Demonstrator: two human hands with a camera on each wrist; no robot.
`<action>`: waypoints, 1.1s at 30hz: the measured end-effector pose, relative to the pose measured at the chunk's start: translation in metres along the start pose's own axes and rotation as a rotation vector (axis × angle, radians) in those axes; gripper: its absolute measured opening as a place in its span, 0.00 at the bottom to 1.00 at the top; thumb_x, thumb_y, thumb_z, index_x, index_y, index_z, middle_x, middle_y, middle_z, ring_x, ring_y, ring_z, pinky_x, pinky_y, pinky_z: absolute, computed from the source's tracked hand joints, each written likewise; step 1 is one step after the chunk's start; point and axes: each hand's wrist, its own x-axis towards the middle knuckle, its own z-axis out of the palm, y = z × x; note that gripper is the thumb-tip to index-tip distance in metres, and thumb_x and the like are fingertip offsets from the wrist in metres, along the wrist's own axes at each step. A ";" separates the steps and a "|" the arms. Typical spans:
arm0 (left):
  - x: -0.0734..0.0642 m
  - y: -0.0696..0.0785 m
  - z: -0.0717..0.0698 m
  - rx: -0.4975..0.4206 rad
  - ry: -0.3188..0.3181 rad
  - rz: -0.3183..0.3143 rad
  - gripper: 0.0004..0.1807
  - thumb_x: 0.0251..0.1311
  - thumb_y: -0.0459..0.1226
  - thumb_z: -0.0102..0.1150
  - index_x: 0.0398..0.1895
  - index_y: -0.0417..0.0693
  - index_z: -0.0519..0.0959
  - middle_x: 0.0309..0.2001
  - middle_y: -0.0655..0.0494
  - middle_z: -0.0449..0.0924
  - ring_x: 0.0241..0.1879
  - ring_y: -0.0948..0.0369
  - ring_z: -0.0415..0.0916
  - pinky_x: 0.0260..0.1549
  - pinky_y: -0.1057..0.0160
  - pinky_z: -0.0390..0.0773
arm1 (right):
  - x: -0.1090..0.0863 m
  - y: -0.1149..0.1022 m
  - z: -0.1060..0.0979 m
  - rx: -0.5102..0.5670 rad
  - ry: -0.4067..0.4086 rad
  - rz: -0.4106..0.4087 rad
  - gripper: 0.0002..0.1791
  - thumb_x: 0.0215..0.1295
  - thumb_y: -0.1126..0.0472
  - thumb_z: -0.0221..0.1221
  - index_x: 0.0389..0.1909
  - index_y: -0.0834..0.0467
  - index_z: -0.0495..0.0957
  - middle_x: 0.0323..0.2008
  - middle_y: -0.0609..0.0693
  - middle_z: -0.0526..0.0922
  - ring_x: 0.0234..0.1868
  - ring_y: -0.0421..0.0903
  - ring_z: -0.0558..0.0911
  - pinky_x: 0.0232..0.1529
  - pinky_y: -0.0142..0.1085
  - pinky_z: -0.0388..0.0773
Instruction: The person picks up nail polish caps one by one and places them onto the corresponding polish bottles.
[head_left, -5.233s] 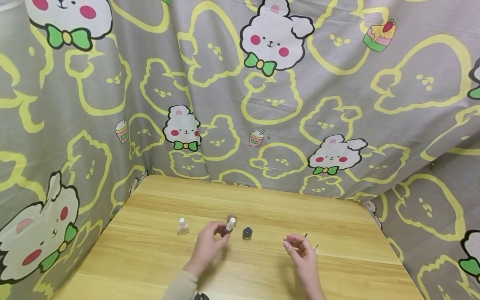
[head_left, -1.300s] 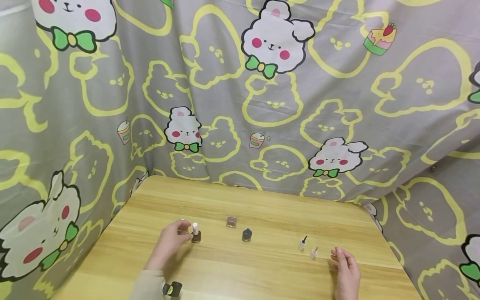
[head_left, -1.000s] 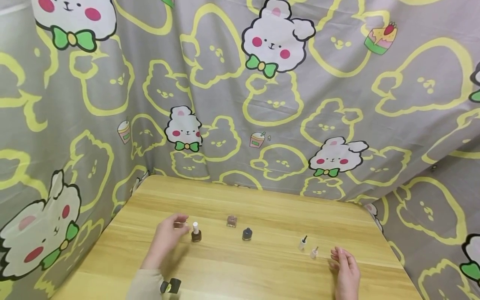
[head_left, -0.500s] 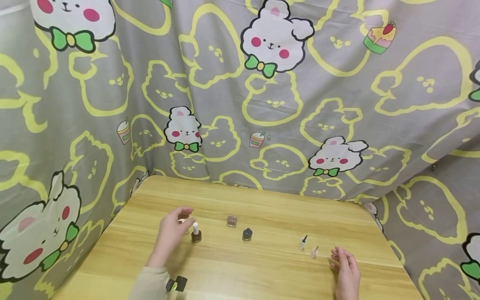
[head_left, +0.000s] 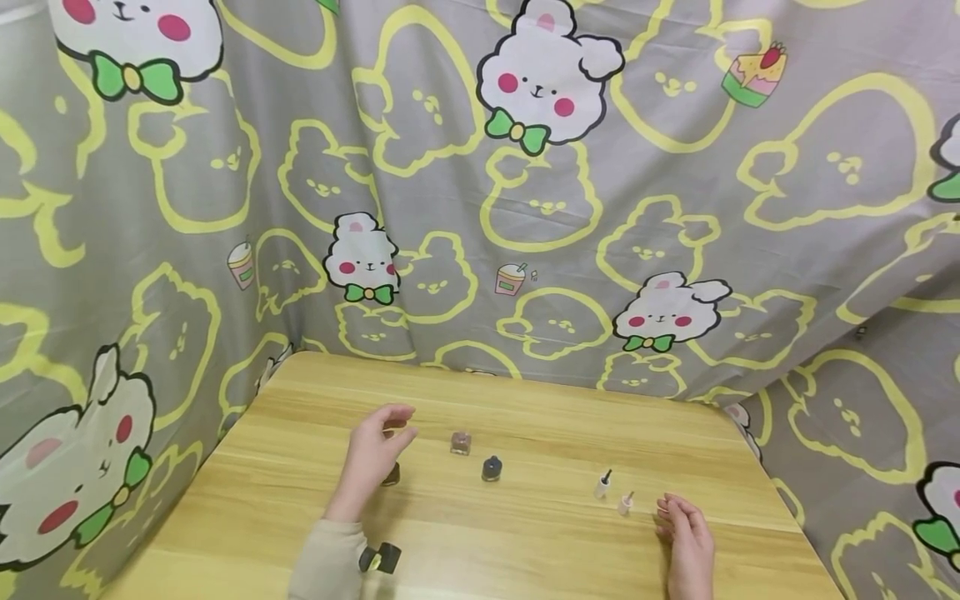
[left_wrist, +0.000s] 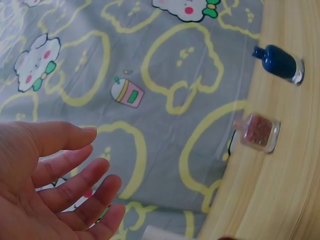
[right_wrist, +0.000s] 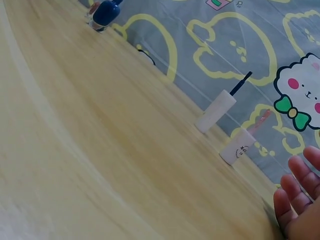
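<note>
My left hand (head_left: 375,454) hovers above the table with loosely bent fingers and holds nothing. Partly hidden behind it is a dark brown nail polish bottle (head_left: 392,476); its white cap (left_wrist: 162,234) just enters the left wrist view. Right of that hand stand two uncapped nail polish bottles, one mauve (head_left: 461,443), one dark blue (head_left: 491,470). Farther right, two white brush caps stand brush-up: one with a dark brush (head_left: 603,486), one with a pinkish brush (head_left: 626,503). Beside them my right hand (head_left: 688,537) is relaxed and grips nothing.
A wood-grain table (head_left: 525,533) bears all of these. Grey curtains (head_left: 442,200) with rabbit prints hang behind it and at both sides. A dark strap piece (head_left: 380,558) sits at my left sleeve.
Earlier my left hand held the brown bottle near the mauve one; that bottle now stands farther left, released. The hand has since drifted right, covering it. My right hand moved right, then stayed still.
</note>
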 end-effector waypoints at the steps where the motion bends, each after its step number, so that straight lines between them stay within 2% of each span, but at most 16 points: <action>1: 0.001 0.000 0.002 -0.009 -0.001 0.006 0.16 0.58 0.33 0.65 0.50 0.41 0.79 0.50 0.46 0.83 0.51 0.49 0.79 0.54 0.46 0.78 | 0.000 0.000 0.000 -0.007 -0.008 0.007 0.09 0.72 0.56 0.54 0.46 0.55 0.77 0.33 0.33 0.82 0.37 0.33 0.79 0.36 0.24 0.78; 4: 0.003 -0.002 0.010 -0.034 -0.006 0.014 0.17 0.57 0.32 0.65 0.50 0.40 0.80 0.50 0.45 0.83 0.52 0.48 0.79 0.54 0.45 0.77 | -0.001 0.001 0.001 -0.070 -0.050 0.015 0.11 0.71 0.59 0.56 0.51 0.57 0.74 0.35 0.30 0.81 0.37 0.31 0.78 0.37 0.23 0.76; 7: 0.005 -0.004 0.018 -0.064 -0.016 0.010 0.17 0.56 0.31 0.65 0.50 0.40 0.79 0.51 0.43 0.82 0.53 0.47 0.78 0.56 0.44 0.76 | 0.000 0.004 0.003 -0.201 -0.109 0.004 0.20 0.69 0.60 0.58 0.58 0.60 0.69 0.37 0.26 0.78 0.39 0.26 0.75 0.40 0.19 0.73; 9: 0.007 -0.006 0.023 -0.079 -0.022 0.006 0.17 0.56 0.31 0.65 0.50 0.40 0.79 0.51 0.42 0.82 0.54 0.46 0.77 0.56 0.44 0.76 | 0.002 0.006 0.004 -0.300 -0.141 -0.033 0.25 0.67 0.62 0.59 0.63 0.64 0.66 0.38 0.25 0.77 0.40 0.23 0.74 0.42 0.16 0.72; 14: 0.009 -0.013 0.035 -0.080 -0.013 0.017 0.17 0.55 0.32 0.66 0.50 0.40 0.80 0.51 0.43 0.82 0.53 0.46 0.78 0.56 0.46 0.76 | 0.002 0.010 0.006 -0.436 -0.184 -0.083 0.31 0.63 0.60 0.64 0.64 0.63 0.66 0.40 0.25 0.75 0.42 0.23 0.73 0.43 0.14 0.69; 19: 0.010 -0.015 0.041 -0.046 0.009 0.043 0.17 0.56 0.32 0.66 0.50 0.41 0.80 0.51 0.44 0.82 0.54 0.46 0.77 0.57 0.47 0.76 | 0.003 0.013 0.008 -0.472 -0.200 -0.105 0.31 0.61 0.58 0.66 0.63 0.62 0.68 0.41 0.25 0.75 0.44 0.23 0.73 0.44 0.14 0.68; 24: 0.010 -0.015 0.041 -0.037 0.027 0.038 0.17 0.55 0.32 0.66 0.49 0.42 0.80 0.51 0.45 0.82 0.54 0.45 0.76 0.56 0.46 0.76 | 0.003 0.015 0.007 -0.489 -0.201 -0.098 0.33 0.61 0.56 0.66 0.64 0.62 0.68 0.41 0.26 0.75 0.43 0.23 0.73 0.44 0.14 0.68; 33: 0.010 -0.015 0.039 -0.048 0.006 0.025 0.15 0.56 0.32 0.65 0.48 0.42 0.80 0.50 0.45 0.82 0.52 0.48 0.78 0.56 0.47 0.77 | 0.002 0.013 0.007 -0.499 -0.197 -0.084 0.32 0.62 0.56 0.66 0.64 0.63 0.68 0.42 0.31 0.76 0.43 0.24 0.72 0.43 0.15 0.69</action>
